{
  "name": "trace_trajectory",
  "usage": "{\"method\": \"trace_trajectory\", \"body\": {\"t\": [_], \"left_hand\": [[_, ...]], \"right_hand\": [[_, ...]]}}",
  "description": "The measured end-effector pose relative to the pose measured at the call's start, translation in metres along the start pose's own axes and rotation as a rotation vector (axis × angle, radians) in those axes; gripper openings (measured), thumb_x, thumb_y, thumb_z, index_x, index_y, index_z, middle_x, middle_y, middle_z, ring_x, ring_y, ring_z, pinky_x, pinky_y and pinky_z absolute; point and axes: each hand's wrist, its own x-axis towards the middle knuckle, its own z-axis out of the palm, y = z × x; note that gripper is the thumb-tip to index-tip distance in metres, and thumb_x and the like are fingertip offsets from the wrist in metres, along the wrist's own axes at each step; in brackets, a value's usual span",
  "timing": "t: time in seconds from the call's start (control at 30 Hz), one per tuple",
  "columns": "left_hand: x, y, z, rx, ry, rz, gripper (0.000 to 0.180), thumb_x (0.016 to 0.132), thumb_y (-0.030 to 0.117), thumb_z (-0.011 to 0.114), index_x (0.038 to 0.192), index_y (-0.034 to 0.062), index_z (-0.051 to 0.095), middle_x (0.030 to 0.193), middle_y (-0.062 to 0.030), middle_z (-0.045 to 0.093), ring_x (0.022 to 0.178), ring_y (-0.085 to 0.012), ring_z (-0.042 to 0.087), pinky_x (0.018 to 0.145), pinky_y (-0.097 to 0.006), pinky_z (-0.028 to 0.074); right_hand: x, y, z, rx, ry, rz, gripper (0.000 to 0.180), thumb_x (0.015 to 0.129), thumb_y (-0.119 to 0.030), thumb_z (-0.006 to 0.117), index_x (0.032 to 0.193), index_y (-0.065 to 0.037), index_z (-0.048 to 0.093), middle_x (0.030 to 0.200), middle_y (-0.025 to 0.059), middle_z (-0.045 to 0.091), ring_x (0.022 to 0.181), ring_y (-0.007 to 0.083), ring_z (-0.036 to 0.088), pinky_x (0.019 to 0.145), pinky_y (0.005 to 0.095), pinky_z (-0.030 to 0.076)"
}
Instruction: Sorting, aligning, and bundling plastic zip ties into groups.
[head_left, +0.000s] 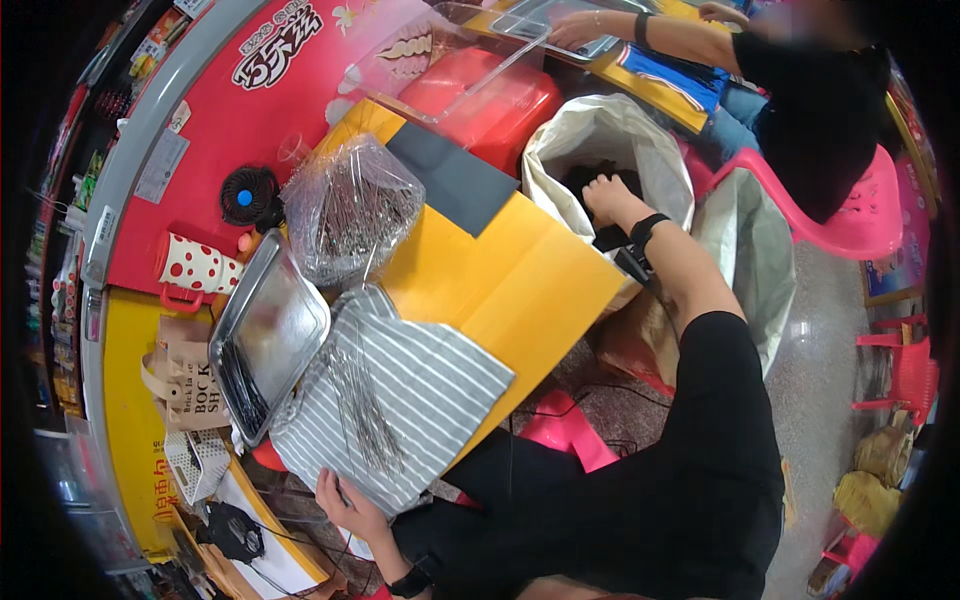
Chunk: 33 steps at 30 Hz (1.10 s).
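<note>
My right hand (608, 200) reaches into the mouth of a tall white woven sack (660, 150) at the right end of the table. Its fingers are curled over dark material (625, 180) inside; what exactly they grip is hidden. My left hand (352, 512) rests at the near edge of a grey-and-white striped cloth (450, 375), fingers stretched out and holding nothing. A loose bunch of thin metallic strands (365, 410) lies across that cloth. Left of it a shallow metal tray (285, 340) tilts, with thin black pieces (240, 385) along its lower side.
A clear plastic bag (355, 210) of thin dark strands stands on the yellow table (500, 280) near a small black fan (250, 195) and a polka-dot mug (198, 268). A second sack (745, 260) stands beside the first. Across the table, another person's hand (575, 30) touches a tray.
</note>
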Motion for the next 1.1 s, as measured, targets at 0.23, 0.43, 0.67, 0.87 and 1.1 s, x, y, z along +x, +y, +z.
{"method": "trace_trajectory", "body": {"t": [0.23, 0.43, 0.67, 0.87, 1.1], "left_hand": [[0.005, 0.009, 0.005, 0.132, -0.065, -0.015, 0.021, 0.087, 0.001, 0.052, 0.104, -0.0104, 0.057, 0.117, -0.0232, 0.056, 0.11, -0.0356, 0.052, 0.095, -0.041, 0.039], [0.007, 0.013, 0.008, 0.185, -0.106, -0.024, 0.021, 0.087, 0.0, 0.051, 0.104, -0.0101, 0.056, 0.118, -0.0235, 0.054, 0.11, -0.0356, 0.051, 0.097, -0.042, 0.038], [0.004, 0.012, 0.008, 0.164, -0.104, -0.046, 0.022, 0.088, -0.001, 0.05, 0.107, -0.0105, 0.055, 0.119, -0.0229, 0.054, 0.111, -0.0346, 0.05, 0.097, -0.041, 0.037], [0.003, 0.008, 0.006, 0.162, -0.095, -0.053, 0.022, 0.088, 0.0, 0.05, 0.107, -0.0103, 0.056, 0.119, -0.0227, 0.053, 0.112, -0.0338, 0.05, 0.097, -0.04, 0.037], [0.001, 0.005, 0.005, 0.171, -0.092, -0.041, 0.022, 0.089, 0.001, 0.051, 0.107, -0.0101, 0.055, 0.119, -0.0225, 0.053, 0.111, -0.0338, 0.05, 0.097, -0.04, 0.037]], "right_hand": [[0.07, 0.015, 0.058, 0.061, -0.035, 0.095, 0.079, 0.071, -0.036, 0.073, 0.136, -0.006, 0.041, 0.133, 0.0138, 0.05, 0.127, 0.0275, 0.042, 0.104, 0.0486, 0.029], [0.083, 0.02, 0.068, 0.105, -0.341, 0.115, 0.079, 0.073, -0.029, 0.066, 0.141, -0.004, 0.034, 0.137, 0.0191, 0.045, 0.13, 0.0327, 0.039, 0.106, 0.0539, 0.026], [0.09, 0.013, 0.098, 0.29, -0.241, 0.166, 0.064, 0.08, -0.02, 0.06, 0.137, -0.002, 0.039, 0.133, 0.0217, 0.05, 0.124, 0.0304, 0.049, 0.103, 0.0515, 0.028], [0.098, 0.003, 0.08, 0.396, -0.371, 0.185, 0.05, 0.078, -0.023, 0.063, 0.126, -0.012, 0.056, 0.13, 0.0145, 0.055, 0.118, 0.0309, 0.054, 0.098, 0.0527, 0.034], [0.105, -0.004, 0.106, 0.63, -0.367, 0.248, 0.042, 0.085, -0.028, 0.054, 0.124, -0.013, 0.058, 0.132, 0.0138, 0.053, 0.122, 0.0312, 0.051, 0.095, 0.0542, 0.038]]}}
